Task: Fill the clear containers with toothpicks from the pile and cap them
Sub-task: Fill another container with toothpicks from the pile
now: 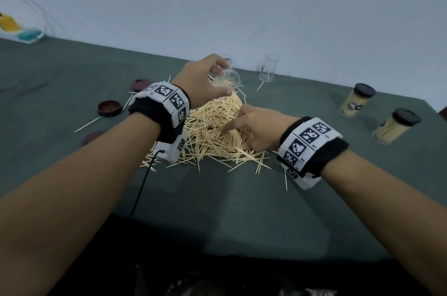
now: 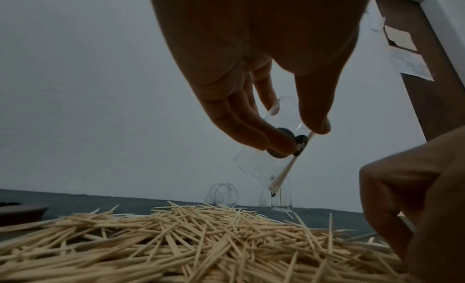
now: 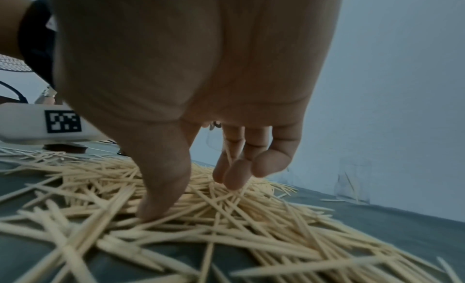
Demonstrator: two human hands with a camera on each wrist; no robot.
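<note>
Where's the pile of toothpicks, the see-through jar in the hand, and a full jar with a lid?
toothpick pile point(image 1: 212, 131), head view, middle of the heap.
held jar point(image 1: 229, 77), head view, its clear wall.
full jar point(image 1: 357, 100), head view, its side, under the dark lid.

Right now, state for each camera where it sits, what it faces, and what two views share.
Head: looks down at the table, both forearms, left hand, right hand.
Left wrist: under the left hand, faces the held container.
Right wrist: under the right hand, faces its fingers.
All share the toothpick pile.
</note>
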